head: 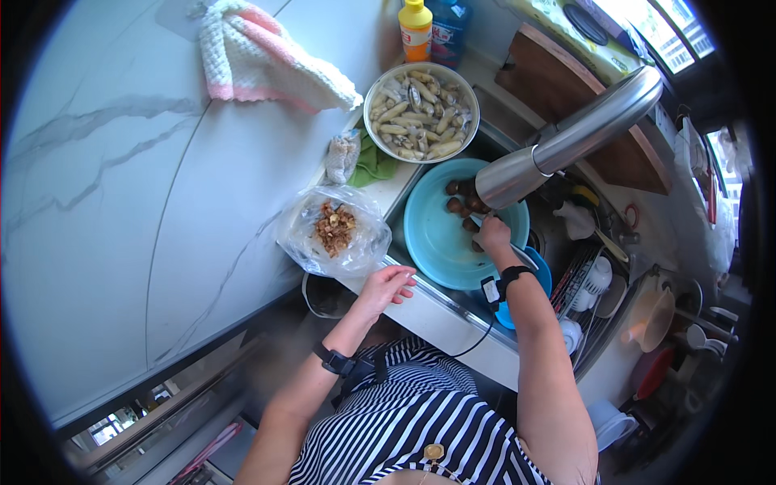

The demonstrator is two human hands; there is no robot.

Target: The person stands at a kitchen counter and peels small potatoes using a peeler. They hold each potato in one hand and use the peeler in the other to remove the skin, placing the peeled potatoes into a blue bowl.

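Observation:
My right hand (494,234) reaches into a light-blue plastic basin (418,248) in the sink, under the faucet. It is closed around what looks like a knife (525,257), whose silvery part shows behind the hand. Its fingertips are close to several round brown tubers (454,205), possibly water chestnuts; the faucet head hides some. Beside the basin, my left hand (390,285) hovers over the counter edge with loosely curled fingers and nothing visible in it. Left of it, a clear plastic bag (297,236) lies spread open, holding brown peelings (334,229).
A steel faucet (582,133) arches over the basin. Behind stands a bowl of razor clams (418,115), near yellow-capped (416,33) and blue (447,36) bottles. A pink-and-white towel (260,60) lies on the counter. At right are a dish rack (579,285) and a cutting board (548,79).

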